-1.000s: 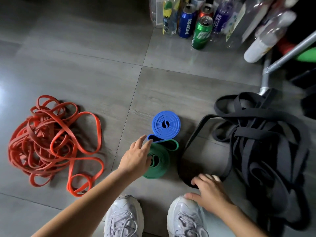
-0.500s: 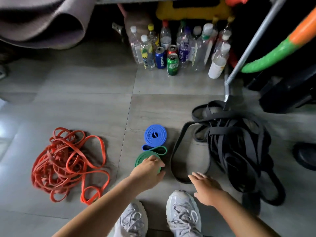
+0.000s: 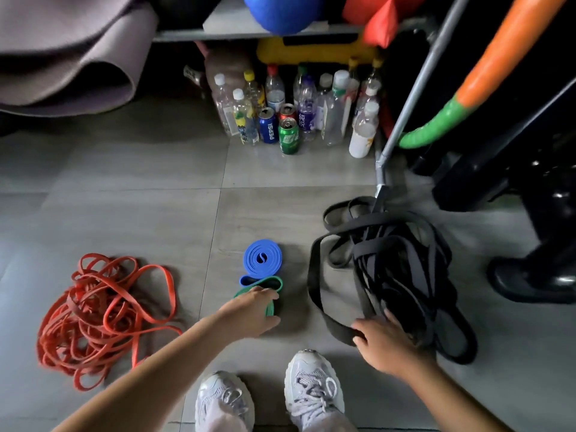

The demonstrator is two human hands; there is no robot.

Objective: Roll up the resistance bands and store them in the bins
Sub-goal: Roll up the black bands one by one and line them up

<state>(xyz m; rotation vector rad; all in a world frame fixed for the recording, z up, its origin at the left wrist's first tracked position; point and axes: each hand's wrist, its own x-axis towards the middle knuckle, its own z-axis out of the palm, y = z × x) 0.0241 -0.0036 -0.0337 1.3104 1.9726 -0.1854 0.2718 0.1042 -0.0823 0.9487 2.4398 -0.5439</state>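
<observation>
Bottles (image 3: 335,113) and cans (image 3: 288,140) stand well beyond the rolled blue band (image 3: 262,259).

Matt, rubbery red bands (image 3: 103,316), blue roll (image 3: 262,260) and black bands (image 3: 396,275) lie on faintly glossy grey tiles (image 3: 140,213).

The grey tiled floor (image 3: 140,198) carries a tangled heap of orange resistance bands (image 3: 103,313) at 8 o'clock. A rolled blue band (image 3: 262,259) lies at centre, touching a green band (image 3: 269,308) toward 6. Black bands (image 3: 396,269) are heaped at 3 o'clock, and bottles and cans (image 3: 296,113) stand at 12.
</observation>
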